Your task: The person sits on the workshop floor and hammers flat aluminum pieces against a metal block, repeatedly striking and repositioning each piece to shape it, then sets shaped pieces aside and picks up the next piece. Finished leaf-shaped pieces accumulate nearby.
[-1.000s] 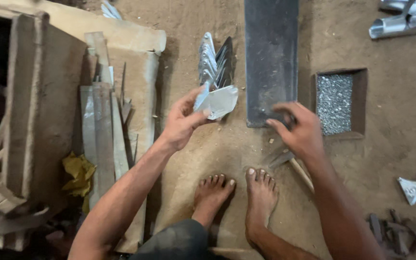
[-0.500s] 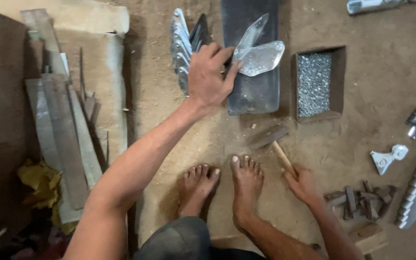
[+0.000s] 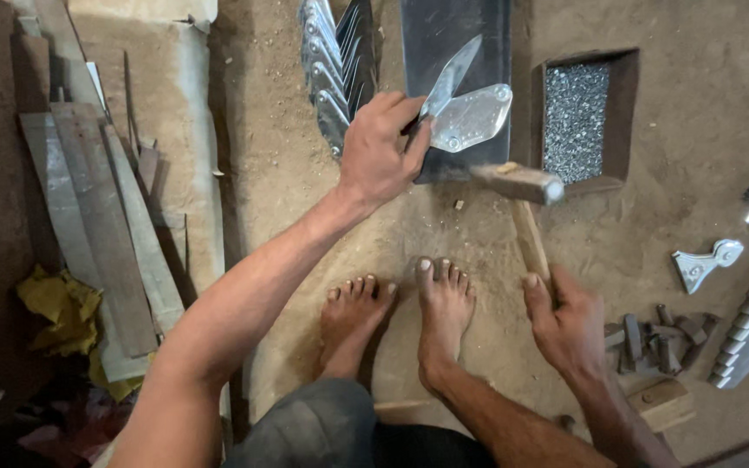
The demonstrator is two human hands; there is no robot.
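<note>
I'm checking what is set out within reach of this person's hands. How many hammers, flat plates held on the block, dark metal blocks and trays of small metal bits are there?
Hammer, gripped by the right hand: 1
Shiny flat plates, held by the left hand: 2
Dark metal block: 1
Tray of small metal bits: 1
Total: 5

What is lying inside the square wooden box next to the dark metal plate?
The square wooden box is filled with small shiny metal pieces, probably rivets or nails. They cover the box's bottom completely, so it cannot be seen.
</note>
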